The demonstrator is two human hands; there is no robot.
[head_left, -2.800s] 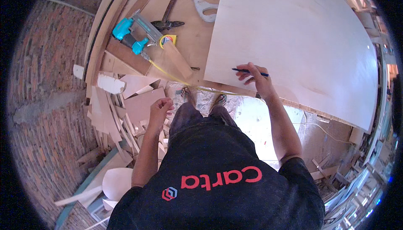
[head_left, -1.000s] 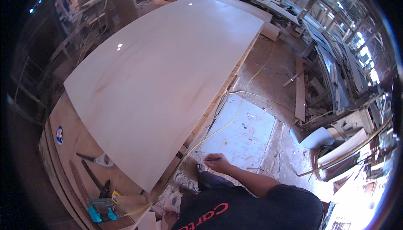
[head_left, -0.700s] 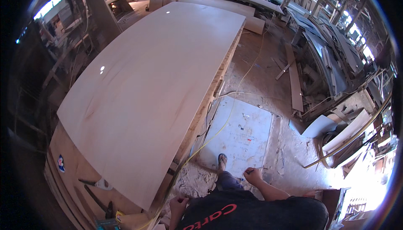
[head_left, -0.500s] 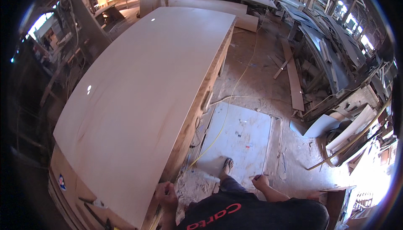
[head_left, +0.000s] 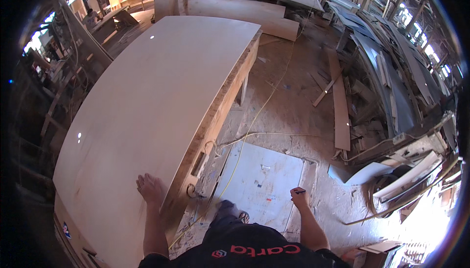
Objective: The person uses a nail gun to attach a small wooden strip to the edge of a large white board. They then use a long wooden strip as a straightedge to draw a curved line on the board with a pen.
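A large pale plywood sheet (head_left: 142,101) lies flat over a wooden workbench (head_left: 208,123) on my left. Near the sheet's right edge my left hand (head_left: 151,188) rests on its surface, fingers stretched out and slightly apart, holding nothing. Away from the bench, above the floor, my right hand (head_left: 299,198) is closed around a short dark pen (head_left: 300,191); its end sticks out beside the fingers. Whether the pen has a cap is too small to tell.
A pale blue board (head_left: 259,180) lies on the dusty floor, with a yellow cord (head_left: 238,160) running across it. Long plank (head_left: 339,101) and stacked sheets (head_left: 387,72) line the right side. More panels (head_left: 235,11) stand beyond the bench.
My left hand has moved from the sheet's edge onto its top and opened out. My right hand has risen, still closed on the pen. The view has shifted as I step forward.
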